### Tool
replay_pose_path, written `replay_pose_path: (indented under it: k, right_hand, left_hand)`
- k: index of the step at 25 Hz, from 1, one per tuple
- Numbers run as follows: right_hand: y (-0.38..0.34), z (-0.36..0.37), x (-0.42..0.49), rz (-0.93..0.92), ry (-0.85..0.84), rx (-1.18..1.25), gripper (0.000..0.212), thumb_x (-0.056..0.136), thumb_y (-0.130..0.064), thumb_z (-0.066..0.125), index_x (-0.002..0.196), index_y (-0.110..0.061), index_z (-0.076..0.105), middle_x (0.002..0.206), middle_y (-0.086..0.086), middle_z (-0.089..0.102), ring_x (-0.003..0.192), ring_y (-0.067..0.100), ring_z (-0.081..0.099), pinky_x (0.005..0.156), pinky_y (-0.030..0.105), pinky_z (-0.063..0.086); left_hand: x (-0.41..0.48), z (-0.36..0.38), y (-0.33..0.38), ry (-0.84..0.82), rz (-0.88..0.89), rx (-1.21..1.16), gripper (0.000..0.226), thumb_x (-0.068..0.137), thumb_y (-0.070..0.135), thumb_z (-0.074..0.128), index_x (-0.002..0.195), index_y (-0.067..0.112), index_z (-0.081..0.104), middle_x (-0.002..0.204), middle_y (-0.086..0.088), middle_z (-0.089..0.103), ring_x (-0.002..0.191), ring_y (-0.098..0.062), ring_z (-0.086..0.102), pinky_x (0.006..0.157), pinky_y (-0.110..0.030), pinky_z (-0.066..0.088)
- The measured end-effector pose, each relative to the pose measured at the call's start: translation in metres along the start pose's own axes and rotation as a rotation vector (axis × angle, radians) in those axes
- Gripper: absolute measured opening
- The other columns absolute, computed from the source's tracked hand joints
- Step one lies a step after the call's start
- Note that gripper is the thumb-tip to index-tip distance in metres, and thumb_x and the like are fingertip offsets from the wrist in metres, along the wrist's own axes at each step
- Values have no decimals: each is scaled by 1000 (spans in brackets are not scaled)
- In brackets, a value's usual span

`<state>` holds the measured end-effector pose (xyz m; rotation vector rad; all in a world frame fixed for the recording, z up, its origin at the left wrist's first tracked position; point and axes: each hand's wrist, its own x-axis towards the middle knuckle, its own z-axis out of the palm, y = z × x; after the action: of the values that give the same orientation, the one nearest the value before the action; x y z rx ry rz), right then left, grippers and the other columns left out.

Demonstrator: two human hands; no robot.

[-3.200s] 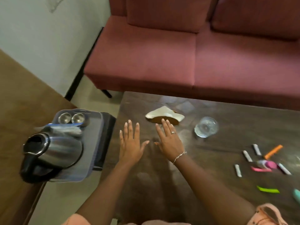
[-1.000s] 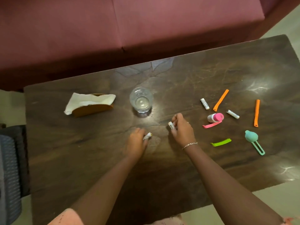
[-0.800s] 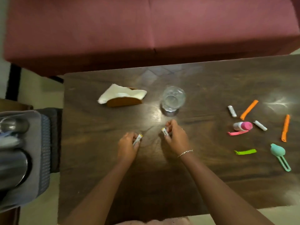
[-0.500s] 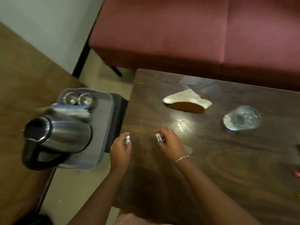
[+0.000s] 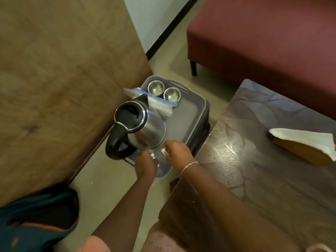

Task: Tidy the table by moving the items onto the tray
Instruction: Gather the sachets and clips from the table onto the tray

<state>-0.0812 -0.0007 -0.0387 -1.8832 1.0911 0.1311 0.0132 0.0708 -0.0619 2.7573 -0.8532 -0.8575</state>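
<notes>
The grey tray [image 5: 183,117] stands on a low dark stand left of the dark wooden table [image 5: 263,179]. My left hand [image 5: 145,163] pinches a small white tube [image 5: 152,155] over the tray's near end. Beside it, my right hand [image 5: 179,154] pinches a second small white tube [image 5: 164,152], also above the tray's near end. Both hands hover close to the foot of the steel kettle [image 5: 140,128] that stands on the tray.
Two small steel cups [image 5: 163,90] and a white and blue packet [image 5: 156,102] fill the tray's far end. A napkin holder with white napkins [image 5: 305,146] stands on the table at the right. A maroon sofa [image 5: 263,39] lies beyond. A wooden surface [image 5: 54,79] borders the left.
Each hand picked up a small white tube from the table and carried it left, from above the table's edge to over the near end of the tray. The view swung left with them.
</notes>
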Motion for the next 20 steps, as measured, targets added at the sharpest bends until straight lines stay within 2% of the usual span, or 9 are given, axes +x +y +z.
replay_pose_path:
  k: [4, 8, 10, 13, 17, 20]
  right_hand:
    - [6, 28, 35, 57, -137, -191, 24, 84, -6, 51, 107, -2, 58, 113, 21, 60, 105, 36, 56, 84, 37, 44]
    - [13, 52, 58, 61, -201, -302, 28, 79, -9, 61, 106, 0, 57, 112, 22, 60, 104, 38, 57, 84, 39, 46]
    - [14, 62, 66, 41, -220, -327, 24, 83, -11, 56, 104, 2, 58, 111, 24, 61, 103, 39, 57, 82, 39, 46]
    - [18, 68, 73, 46, -238, -317, 23, 84, -12, 54, 104, -3, 63, 108, 21, 64, 99, 38, 59, 81, 39, 48]
    - [22, 64, 75, 39, -232, -354, 22, 83, -3, 50, 100, -4, 64, 105, 20, 65, 96, 36, 60, 80, 38, 49]
    - [22, 56, 72, 6, -238, -378, 23, 81, 2, 50, 99, -1, 64, 104, 21, 64, 96, 37, 59, 81, 39, 49]
  left_hand:
    - [22, 17, -6, -119, -24, 125, 24, 86, 15, 59, 108, 9, 62, 116, -13, 65, 111, -30, 57, 84, -35, 46]
    - [35, 29, -13, -131, -40, 204, 22, 91, 15, 53, 111, 13, 62, 118, -9, 64, 112, -26, 58, 81, -32, 46]
    - [39, 29, -16, -147, -33, 232, 22, 93, 13, 48, 110, 11, 62, 118, -10, 63, 112, -28, 57, 81, -34, 46]
    - [45, 25, -18, -166, -20, 229, 21, 93, 11, 46, 106, 10, 63, 116, -12, 65, 110, -30, 58, 80, -36, 47]
    - [45, 23, -17, -210, -45, 197, 19, 89, 8, 54, 106, 8, 63, 116, -13, 65, 110, -31, 58, 80, -36, 47]
    - [39, 28, -11, -222, -76, 148, 19, 88, 11, 56, 106, 9, 61, 116, -12, 64, 109, -30, 58, 72, -32, 42]
